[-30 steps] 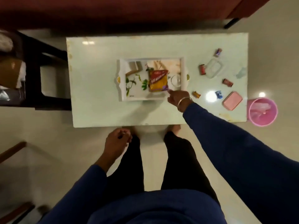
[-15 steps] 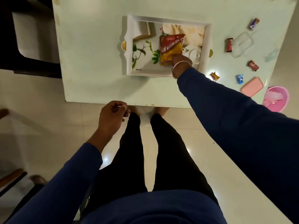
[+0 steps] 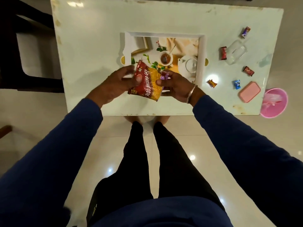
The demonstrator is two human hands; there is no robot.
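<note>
A red and yellow snack packet (image 3: 148, 84) is held above the near edge of the white tray (image 3: 202, 51). My left hand (image 3: 117, 83) grips its left side, thumb on the front. My right hand (image 3: 176, 86) pinches its right edge, where a small purple corner shows. The tray has a printed picture of a teapot and cup and lies on the pale table (image 3: 91, 46).
Several wrapped candies (image 3: 223, 53) lie scattered at the table's right, around a clear container (image 3: 236, 52). A pink lid (image 3: 249, 93) lies near the right corner. A pink bin (image 3: 277, 104) stands off the table's right end. A dark chair (image 3: 21, 46) is at left.
My right hand has lifted the packet off the tray toward me. My left hand came up from beside my legs and took hold of the packet's other side. The view moved closer.
</note>
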